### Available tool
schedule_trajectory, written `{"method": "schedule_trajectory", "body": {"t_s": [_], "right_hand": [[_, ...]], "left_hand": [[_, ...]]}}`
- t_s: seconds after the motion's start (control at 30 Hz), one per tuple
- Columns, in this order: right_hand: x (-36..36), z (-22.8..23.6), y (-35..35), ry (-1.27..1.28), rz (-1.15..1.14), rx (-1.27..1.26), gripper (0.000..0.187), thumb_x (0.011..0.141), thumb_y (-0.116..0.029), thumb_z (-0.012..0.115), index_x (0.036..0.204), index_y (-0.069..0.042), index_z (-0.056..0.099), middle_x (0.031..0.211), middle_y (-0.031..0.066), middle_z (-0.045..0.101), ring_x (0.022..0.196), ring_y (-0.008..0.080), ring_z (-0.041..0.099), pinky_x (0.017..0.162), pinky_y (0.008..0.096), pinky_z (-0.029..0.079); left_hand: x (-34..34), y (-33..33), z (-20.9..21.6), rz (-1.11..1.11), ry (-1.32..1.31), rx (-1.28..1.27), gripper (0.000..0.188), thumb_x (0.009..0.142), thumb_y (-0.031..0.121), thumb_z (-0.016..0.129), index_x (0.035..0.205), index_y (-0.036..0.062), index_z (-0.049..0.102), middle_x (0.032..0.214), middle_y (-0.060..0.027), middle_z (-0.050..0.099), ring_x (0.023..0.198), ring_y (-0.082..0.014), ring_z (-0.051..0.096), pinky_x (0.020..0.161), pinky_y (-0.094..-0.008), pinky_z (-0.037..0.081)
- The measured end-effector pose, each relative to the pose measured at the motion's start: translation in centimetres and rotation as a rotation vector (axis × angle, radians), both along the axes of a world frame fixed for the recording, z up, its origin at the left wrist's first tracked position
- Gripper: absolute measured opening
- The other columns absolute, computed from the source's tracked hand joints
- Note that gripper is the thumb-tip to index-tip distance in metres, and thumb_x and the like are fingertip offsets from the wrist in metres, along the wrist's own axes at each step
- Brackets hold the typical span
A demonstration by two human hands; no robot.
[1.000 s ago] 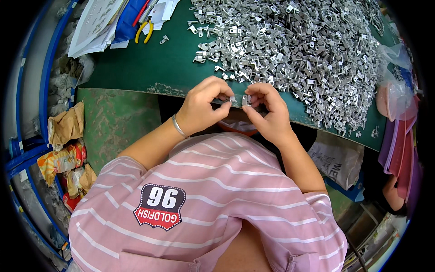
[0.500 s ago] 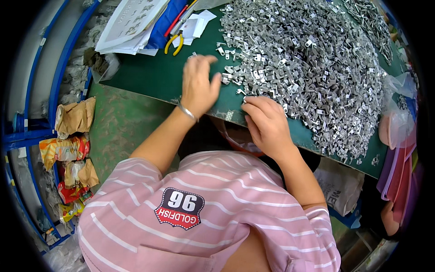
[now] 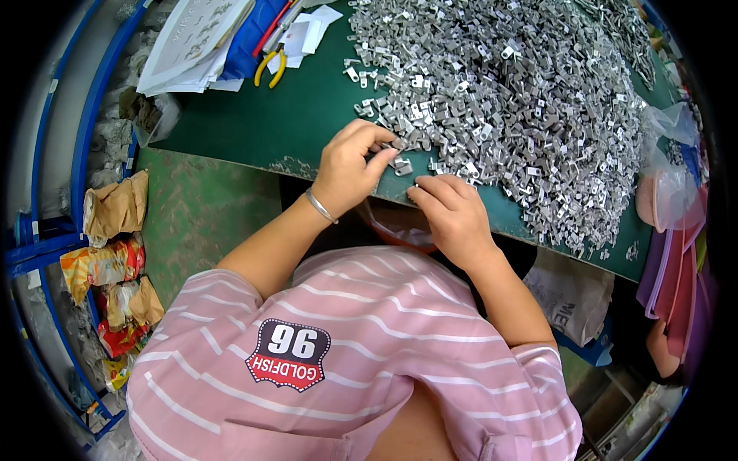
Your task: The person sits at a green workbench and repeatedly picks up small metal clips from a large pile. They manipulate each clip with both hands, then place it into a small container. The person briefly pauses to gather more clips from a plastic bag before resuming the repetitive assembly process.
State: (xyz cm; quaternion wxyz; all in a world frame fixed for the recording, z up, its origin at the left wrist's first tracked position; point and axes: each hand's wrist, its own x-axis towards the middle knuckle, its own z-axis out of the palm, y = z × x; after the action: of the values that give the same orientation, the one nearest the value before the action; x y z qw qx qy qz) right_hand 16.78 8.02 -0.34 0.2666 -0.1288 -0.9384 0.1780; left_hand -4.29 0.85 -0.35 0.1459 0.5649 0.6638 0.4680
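Observation:
A wide heap of small silver metal brackets (image 3: 492, 115) covers much of the green table (image 3: 238, 127). At the heap's near left edge, my left hand (image 3: 350, 165) bends its thumb and forefinger together on a small metal bracket. A few loose brackets (image 3: 402, 166) lie right beside those fingertips. My right hand (image 3: 455, 219) is at the table's front edge with its fingers curled down and close together. Whatever its fingertips hold is mostly hidden beneath them. The two hands are a short way apart.
Yellow-handled pliers (image 3: 270, 67), a red pen (image 3: 269, 32) and papers (image 3: 192, 38) lie at the far left of the table. Blue shelving (image 3: 84, 161) stands left. A pink container (image 3: 652, 200) with clear plastic is at the right. Under the table hangs a grey bag (image 3: 573, 296).
My left hand has moved right and slightly nearer, from bare table to the heap's edge, and its fingers have closed. My right hand stays near the table edge. The view has shifted slightly.

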Motion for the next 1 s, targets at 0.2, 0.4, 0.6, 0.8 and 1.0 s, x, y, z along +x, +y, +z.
{"method": "schedule_trajectory", "body": {"t_s": [0.2,0.4,0.6,0.8,1.0], "right_hand": [[1.4,-0.3,0.0,0.205,-0.067,-0.114,0.032,0.075,0.005,0.071,0.106,-0.001,0.068,0.116,0.0129,0.067,0.103,0.0338,0.064,0.087,0.0428,0.053],[3.2,0.2,0.3,0.345,-0.212,-0.158,0.028,0.076,0.012,0.071,0.100,0.000,0.066,0.102,0.0141,0.069,0.090,0.0328,0.065,0.080,0.0397,0.052],[4.6,-0.5,-0.6,0.304,-0.229,-0.250,0.030,0.075,0.012,0.072,0.101,-0.001,0.066,0.097,0.0142,0.068,0.086,0.0323,0.064,0.076,0.0381,0.051],[3.0,-0.5,-0.6,0.173,-0.185,-0.186,0.025,0.076,0.002,0.077,0.098,-0.003,0.067,0.101,0.0120,0.068,0.092,0.0327,0.062,0.081,0.0428,0.050],[3.9,-0.4,-1.2,0.183,-0.175,-0.388,0.021,0.079,0.002,0.076,0.098,-0.003,0.068,0.098,0.0129,0.067,0.084,0.0315,0.064,0.074,0.0398,0.052]], "left_hand": [[2.2,-0.4,0.1,-0.169,-0.306,-0.033,0.026,0.086,-0.004,0.074,0.111,-0.0021,0.067,0.104,-0.0092,0.067,0.092,-0.0154,0.068,0.082,-0.0281,0.056],[2.5,-0.8,-1.2,-0.305,-0.899,-0.018,0.029,0.091,-0.010,0.066,0.120,-0.0045,0.061,0.113,-0.0107,0.067,0.109,-0.0180,0.065,0.096,-0.0310,0.054],[2.2,-2.6,-0.1,-0.430,-0.685,-0.113,0.026,0.088,-0.009,0.069,0.113,-0.0032,0.066,0.118,-0.0133,0.067,0.105,-0.0171,0.066,0.092,-0.0289,0.055],[3.3,-2.0,1.1,-0.329,0.031,-0.008,0.027,0.077,0.001,0.082,0.101,0.0022,0.072,0.103,-0.0110,0.065,0.095,-0.0226,0.065,0.081,-0.0319,0.054],[3.9,-1.6,0.0,-0.357,0.195,0.039,0.024,0.073,0.000,0.081,0.093,0.0036,0.069,0.098,-0.0103,0.065,0.089,-0.0299,0.065,0.078,-0.0379,0.053]]}}
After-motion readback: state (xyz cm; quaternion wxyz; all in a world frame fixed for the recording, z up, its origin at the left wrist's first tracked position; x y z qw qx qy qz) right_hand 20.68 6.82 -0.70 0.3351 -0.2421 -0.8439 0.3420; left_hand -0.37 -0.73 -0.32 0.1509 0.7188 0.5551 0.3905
